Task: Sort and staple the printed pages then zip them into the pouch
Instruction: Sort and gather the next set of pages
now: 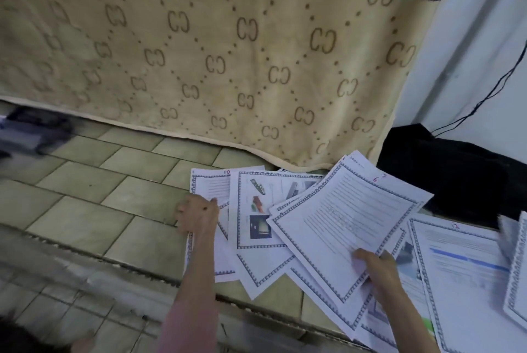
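Blanket (199,47): beige, patterned, hangs to the floor's far edge behind the work area.
Floor (94,195): tiled; carries everything; no worktop in view.
Printed pages (258,210): loose sheets w/ blue borders, fanned and overlapping on the floor near the blanket hem; more sheets toward the right edge of view. Red handwritten nos. at top corners (10, 6, 12 legible).
Page 6 sheaf (346,224): top few sheets, tilted, lifted off the pile.
Right hand (376,264): fingers clamped on the sheaf's near edge, thumb on top.
Left hand (198,217): fingers closed on the left edge of the page marked 10, approx. at the pile's left side.
Handling (judged): paper light, thin, floppy; slides easily sheet on sheet; creases if pinched hard. Best hold: edge or corner, thumb over, fingers under; square the stack before stapling.
Stapler, pouch: not identifiable; dark blurred object (34,130) at far left.
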The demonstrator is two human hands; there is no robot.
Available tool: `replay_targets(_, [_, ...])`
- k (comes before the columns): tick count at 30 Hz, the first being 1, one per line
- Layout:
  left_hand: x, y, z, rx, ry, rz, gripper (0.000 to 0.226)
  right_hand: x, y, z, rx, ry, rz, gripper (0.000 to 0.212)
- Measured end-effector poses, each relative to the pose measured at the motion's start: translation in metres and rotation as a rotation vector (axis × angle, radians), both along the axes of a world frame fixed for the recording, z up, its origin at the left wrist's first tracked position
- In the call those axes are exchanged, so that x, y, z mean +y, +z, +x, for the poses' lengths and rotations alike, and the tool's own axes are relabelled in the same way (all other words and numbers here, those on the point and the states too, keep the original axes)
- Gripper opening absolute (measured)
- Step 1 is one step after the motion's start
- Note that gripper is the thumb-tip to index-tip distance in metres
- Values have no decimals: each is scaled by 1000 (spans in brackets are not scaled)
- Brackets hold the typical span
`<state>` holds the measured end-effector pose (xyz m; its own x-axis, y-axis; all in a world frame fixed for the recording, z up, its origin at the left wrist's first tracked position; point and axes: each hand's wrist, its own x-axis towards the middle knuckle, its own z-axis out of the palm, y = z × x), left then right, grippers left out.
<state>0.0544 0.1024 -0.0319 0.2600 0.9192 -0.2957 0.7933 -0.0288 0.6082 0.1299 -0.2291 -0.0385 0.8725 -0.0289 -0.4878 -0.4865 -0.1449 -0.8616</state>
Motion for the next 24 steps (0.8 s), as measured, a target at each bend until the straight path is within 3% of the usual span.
replay_targets(3, [12,5,-3,-224,67,-71,22,1,3,1,48,-11,14,58])
replay_targets(6, [11,35,-2,-331,-74,6,12,0,-1,2,61,-10,-13,42])
replay_targets(11, [-12,116,7,-395,-263,395,28,-1,-7,4,-1,-27,-28,73])
replay_targets(13, [-25,144,6,-472,-406,497,30,-3,-11,5,-34,-27,-48,73])
replay_targets(16, [-39,185,2,-602,-456,612,32,-3,-13,6,-42,-29,-20,65])
replay_targets(20, [-53,219,8,-850,-514,418,21,-5,-15,10,64,-119,164,43])
replay_targets(24, [-47,196,32,-826,-614,148,23,-11,-7,8,26,-92,190,41])
